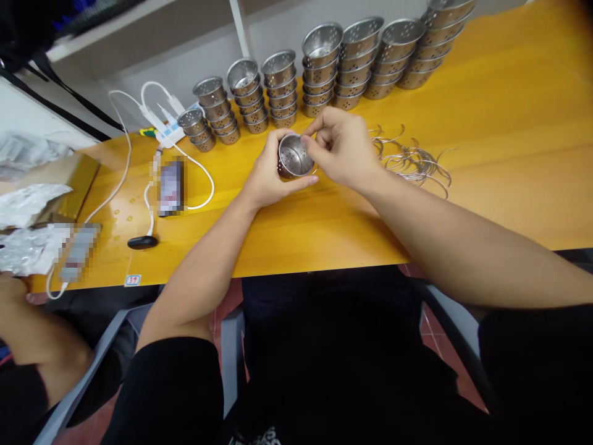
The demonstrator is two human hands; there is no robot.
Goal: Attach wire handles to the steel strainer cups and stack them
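Nearest, at the bottom, is the person's black shirt (333, 358). From the left edge, a co-worker's bent arm (44, 340) rests beside crumpled clear plastic packaging (23, 253) and a cardboard box (86, 179). On the yellow tabletop (504, 161) come a pixelated device with a white cable (81, 253), a label reading "39" (133, 280), a black oblong gadget (142, 242), a pixelated phone-like device (170, 188) and a white power strip (169, 133). The left hand (267, 174) grasps a perforated metal cup (295, 156), fingers around its far left side, thumb along the near side, mouth tilted toward the camera. The right hand (345, 148), just right of the cup, has bent fingers, with thumb and forefinger at the rim; whether they pinch the rim or a wire, I cannot tell. Behind both hands stand stacks of perforated metal cups (319, 74). Right of the cup, a loose heap of curved metal wires (414, 164) lies beyond the right forearm.
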